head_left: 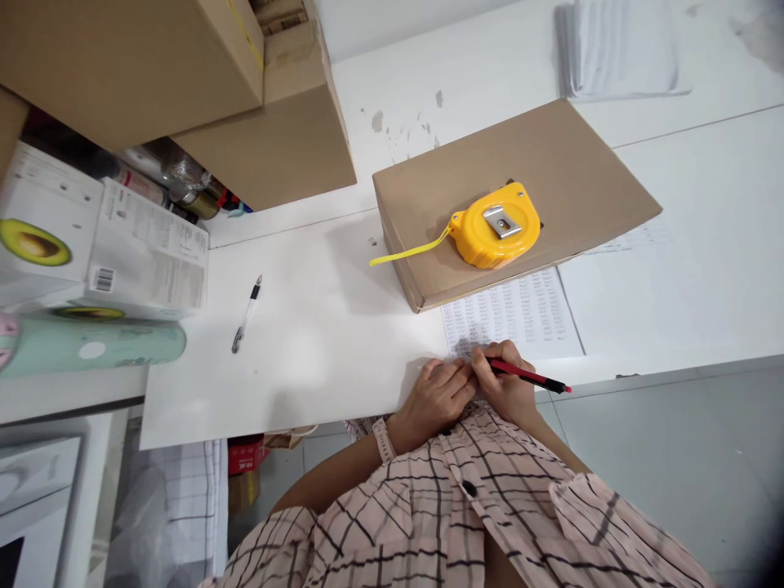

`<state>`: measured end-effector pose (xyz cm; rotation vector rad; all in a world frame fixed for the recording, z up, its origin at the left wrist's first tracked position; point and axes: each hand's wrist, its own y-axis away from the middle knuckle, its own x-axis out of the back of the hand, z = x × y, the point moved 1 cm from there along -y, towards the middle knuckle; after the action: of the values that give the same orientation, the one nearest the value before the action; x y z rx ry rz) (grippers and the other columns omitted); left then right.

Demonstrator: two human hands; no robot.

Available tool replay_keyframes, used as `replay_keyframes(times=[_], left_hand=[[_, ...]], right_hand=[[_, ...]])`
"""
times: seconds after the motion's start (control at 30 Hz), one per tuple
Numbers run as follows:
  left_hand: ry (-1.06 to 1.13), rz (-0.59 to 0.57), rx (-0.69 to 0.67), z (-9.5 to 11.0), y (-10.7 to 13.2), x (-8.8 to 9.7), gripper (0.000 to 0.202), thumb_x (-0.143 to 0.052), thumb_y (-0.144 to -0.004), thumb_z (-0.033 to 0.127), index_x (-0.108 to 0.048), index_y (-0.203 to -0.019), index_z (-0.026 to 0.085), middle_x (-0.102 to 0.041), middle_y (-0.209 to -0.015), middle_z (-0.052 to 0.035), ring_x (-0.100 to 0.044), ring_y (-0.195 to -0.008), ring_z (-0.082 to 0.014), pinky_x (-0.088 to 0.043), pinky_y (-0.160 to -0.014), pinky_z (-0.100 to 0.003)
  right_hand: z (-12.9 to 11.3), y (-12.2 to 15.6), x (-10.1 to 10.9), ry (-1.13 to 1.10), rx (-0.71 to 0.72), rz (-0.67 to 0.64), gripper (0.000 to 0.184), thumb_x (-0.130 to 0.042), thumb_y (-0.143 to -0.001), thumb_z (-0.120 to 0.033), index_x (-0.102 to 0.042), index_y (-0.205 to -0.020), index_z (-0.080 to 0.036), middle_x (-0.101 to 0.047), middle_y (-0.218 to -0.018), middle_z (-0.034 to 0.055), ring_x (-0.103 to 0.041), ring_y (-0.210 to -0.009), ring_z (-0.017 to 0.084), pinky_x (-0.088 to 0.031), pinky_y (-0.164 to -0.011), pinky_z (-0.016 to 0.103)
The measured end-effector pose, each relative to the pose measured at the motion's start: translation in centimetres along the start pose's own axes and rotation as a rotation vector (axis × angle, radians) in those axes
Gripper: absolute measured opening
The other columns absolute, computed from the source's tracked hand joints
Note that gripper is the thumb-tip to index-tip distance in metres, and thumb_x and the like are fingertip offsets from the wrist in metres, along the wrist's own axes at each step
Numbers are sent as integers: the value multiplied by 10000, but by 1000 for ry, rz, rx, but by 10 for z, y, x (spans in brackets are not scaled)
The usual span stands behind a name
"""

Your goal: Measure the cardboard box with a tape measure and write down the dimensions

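Note:
My right hand [507, 384] is closed round a red pen [530, 376] whose tip meets a printed sheet of rows of text [513, 313] at the near edge of the white table [318, 327]. My left hand [436, 398] lies next to it with curled fingers, touching the right hand and the sheet's near corner; a watch is on that wrist. Just beyond the sheet lies a flat cardboard box [551, 180] with a yellow tape measure [497, 224] on top, a short length of tape pulled out to the left.
A black-and-clear pen [246, 314] lies alone on the table to the left. Further left are a mint bottle [91, 345] on its side and a white avocado-printed carton [104, 237]. Large cardboard boxes [275, 122] stand behind; stacked papers [618, 49] lie far right.

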<state>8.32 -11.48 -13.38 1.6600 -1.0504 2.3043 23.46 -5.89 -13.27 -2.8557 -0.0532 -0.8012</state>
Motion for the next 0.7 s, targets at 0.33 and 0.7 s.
replay_keyframes(times=[0.33, 0.7], left_hand=[[21, 0, 10, 0, 0, 1, 299, -458, -1030, 149, -720, -1175, 142, -737, -1254, -95, -618, -1193, -207, -425, -1031, -403], [-4, -47, 6, 1, 4, -1, 323, -460, -1031, 168, -699, -1247, 154, -716, -1306, -103, -613, -1219, -214, -432, -1046, -409]], right_hand=[[-1, 0, 0, -4, 0, 1, 301, -635, -952, -346, -466, -725, -242, -535, -577, -53, -500, -492, 112, -418, -502, 264], [3, 2, -1, -42, -12, 10, 294, -645, -945, -335, -455, -742, -242, -526, -595, -54, -493, -520, 117, -419, -538, 276]])
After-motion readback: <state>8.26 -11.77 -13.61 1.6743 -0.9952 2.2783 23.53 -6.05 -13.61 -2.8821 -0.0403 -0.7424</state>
